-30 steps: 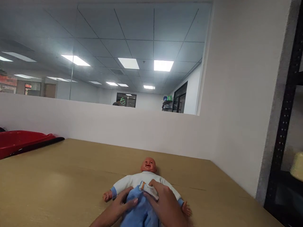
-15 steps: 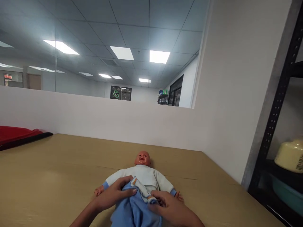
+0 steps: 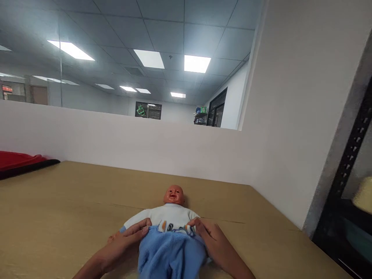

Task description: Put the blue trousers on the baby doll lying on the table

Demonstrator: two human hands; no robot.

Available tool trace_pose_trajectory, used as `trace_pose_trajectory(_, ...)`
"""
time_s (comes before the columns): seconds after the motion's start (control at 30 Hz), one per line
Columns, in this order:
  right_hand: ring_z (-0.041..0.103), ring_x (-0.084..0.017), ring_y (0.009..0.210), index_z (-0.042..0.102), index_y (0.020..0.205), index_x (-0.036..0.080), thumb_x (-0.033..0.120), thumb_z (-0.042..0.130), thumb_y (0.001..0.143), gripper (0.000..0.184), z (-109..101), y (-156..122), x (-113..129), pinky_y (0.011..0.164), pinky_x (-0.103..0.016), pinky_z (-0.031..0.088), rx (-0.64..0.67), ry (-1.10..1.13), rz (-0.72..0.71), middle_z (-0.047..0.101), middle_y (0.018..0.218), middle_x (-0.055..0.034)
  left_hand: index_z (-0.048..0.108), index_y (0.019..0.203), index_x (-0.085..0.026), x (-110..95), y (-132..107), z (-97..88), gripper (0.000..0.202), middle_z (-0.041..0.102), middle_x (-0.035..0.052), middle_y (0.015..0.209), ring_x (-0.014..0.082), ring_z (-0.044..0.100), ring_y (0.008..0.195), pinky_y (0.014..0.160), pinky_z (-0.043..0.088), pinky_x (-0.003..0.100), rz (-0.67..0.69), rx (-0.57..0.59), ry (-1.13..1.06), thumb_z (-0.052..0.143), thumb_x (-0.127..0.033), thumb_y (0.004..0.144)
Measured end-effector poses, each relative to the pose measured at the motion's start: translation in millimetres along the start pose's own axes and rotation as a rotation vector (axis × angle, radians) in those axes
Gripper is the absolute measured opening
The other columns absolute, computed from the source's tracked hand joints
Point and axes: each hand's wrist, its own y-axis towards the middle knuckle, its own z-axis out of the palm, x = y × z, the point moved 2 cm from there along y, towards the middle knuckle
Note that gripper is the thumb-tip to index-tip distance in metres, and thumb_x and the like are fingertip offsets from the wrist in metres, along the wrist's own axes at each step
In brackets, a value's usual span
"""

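Note:
A baby doll (image 3: 174, 195) lies on its back on the tan table, head toward the wall, in a white top (image 3: 162, 213) with blue cuffs. Blue doll pants (image 3: 171, 252) with a white, patterned waistband cover its lower body. My left hand (image 3: 128, 238) pinches the waistband at its left end. At the right end, my right hand (image 3: 212, 240) grips the same band between thumb and fingers. The waistband stretches across the doll's belly between both hands. The doll's right-side hand is hidden behind my right hand, and its legs do not show.
The tan table (image 3: 87, 205) reaches back to a white wall (image 3: 145, 151) below a large window. A red item with a black edge (image 3: 23, 164) lies at the far left. To the right stands a black metal shelf (image 3: 343, 193) holding a yellowish container (image 3: 363, 195).
The waistband, slanted and bunched before, now lies nearly level and wider across the belly. My left hand has moved slightly left; my right hand has moved up and right.

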Motion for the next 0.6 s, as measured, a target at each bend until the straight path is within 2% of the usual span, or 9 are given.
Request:
trace_pose_trajectory(0.07, 0.066, -0.029, 0.095, 0.076, 0.103, 0.02, 0.081, 0.041, 0.099, 0.071, 0, -2, -13, 0.086, -0.037, 0.048, 0.077, 0.017, 0.044, 0.073, 0.094, -0.0057, 0.066, 0.111, -0.023, 12, 2, -4.9, 0.059, 0.058, 0.0022, 0.099, 0.0219, 0.053, 0.094, 0.084, 0.042, 0.029, 0.001, -0.064, -0.106, 0.086, -0.07, 0.081)
trace_pose_trajectory(0.1, 0.068, -0.031, 0.103, 0.075, 0.112, 0.02, 0.082, 0.049, 0.096, 0.069, 0, -5, -19, 0.09, -0.037, 0.049, 0.137, 0.034, 0.08, 0.076, 0.105, -0.0076, 0.066, 0.107, -0.023, 15, 3, -6.4, 0.058, 0.057, 0.0017, 0.095, 0.0211, 0.053, 0.09, 0.08, 0.042, 0.028, 0.007, -0.076, -0.09, 0.086, -0.07, 0.081)
trace_pose_trajectory(0.2, 0.063, -0.035, 0.132, 0.065, 0.143, 0.024, 0.078, 0.074, 0.083, 0.081, 1, -19, -35, 0.111, -0.039, 0.047, 0.284, 0.028, 0.221, 0.07, 0.144, -0.0108, 0.064, 0.097, -0.022, 9, 2, -8.6, 0.057, 0.052, -0.0023, 0.081, 0.0177, 0.046, 0.076, 0.072, 0.039, 0.027, 0.023, -0.126, 0.154, 0.078, -0.076, 0.085)
trace_pose_trajectory(0.3, 0.062, -0.038, 0.135, 0.064, 0.146, 0.028, 0.074, 0.084, 0.075, 0.086, 5, -30, -38, 0.119, -0.043, 0.044, 0.304, -0.054, 0.322, 0.069, 0.148, -0.0079, 0.066, 0.097, -0.023, -4, -3, -4.5, 0.063, 0.055, -0.0029, 0.08, 0.0197, 0.049, 0.079, 0.077, 0.043, 0.029, 0.014, -0.2, 0.452, 0.066, -0.086, 0.087)
trace_pose_trajectory(0.4, 0.053, -0.037, 0.147, 0.057, 0.154, 0.03, 0.079, 0.07, 0.084, 0.087, 12, -31, -34, 0.127, -0.044, 0.039, 0.207, -0.008, 0.332, 0.064, 0.155, -0.0044, 0.07, 0.117, -0.026, -16, -8, 10.1, 0.068, 0.068, 0.0022, 0.108, 0.0289, 0.058, 0.108, 0.1, 0.046, 0.037, -0.022, -0.126, 0.61, 0.059, -0.087, 0.088)
trace_pose_trajectory(0.43, 0.044, -0.036, 0.155, 0.051, 0.158, 0.03, 0.081, 0.063, 0.088, 0.088, 16, -30, -34, 0.131, -0.046, 0.033, 0.168, 0.01, 0.325, 0.057, 0.162, -0.0028, 0.068, 0.128, -0.028, -19, -9, 16.8, 0.069, 0.069, 0.0046, 0.124, 0.0322, 0.057, 0.12, 0.109, 0.044, 0.04, -0.03, -0.076, 0.65, 0.059, -0.084, 0.089)
trace_pose_trajectory(0.5, 0.028, -0.036, 0.164, 0.043, 0.164, 0.031, 0.083, 0.053, 0.091, 0.09, 26, -25, -37, 0.137, -0.052, 0.02, 0.115, 0.007, 0.332, 0.044, 0.172, 0.0006, 0.057, 0.148, -0.028, -24, -9, 30.5, 0.082, 0.058, 0.0093, 0.153, 0.0381, 0.049, 0.14, 0.122, 0.035, 0.047, -0.063, -0.011, 0.725, 0.069, -0.078, 0.084)
trace_pose_trajectory(0.57, 0.029, -0.038, 0.164, 0.046, 0.162, 0.033, 0.08, 0.05, 0.093, 0.084, 37, -18, -40, 0.138, -0.057, 0.017, 0.092, 0.019, 0.305, 0.046, 0.17, 0.0004, 0.052, 0.155, -0.027, -26, -7, 44.1, 0.099, 0.052, 0.0126, 0.163, 0.0436, 0.045, 0.147, 0.126, 0.032, 0.051, -0.103, 0.019, 0.782, 0.084, -0.071, 0.073)
trace_pose_trajectory(0.6, 0.037, -0.04, 0.16, 0.052, 0.158, 0.033, 0.078, 0.05, 0.094, 0.078, 43, -13, -40, 0.136, -0.057, 0.023, 0.088, 0.033, 0.258, 0.054, 0.165, -0.0024, 0.055, 0.153, -0.027, -26, -4, 50.7, 0.1, 0.056, 0.0128, 0.159, 0.0451, 0.048, 0.144, 0.123, 0.036, 0.052, -0.122, 0.036, 0.797, 0.09, -0.067, 0.068)
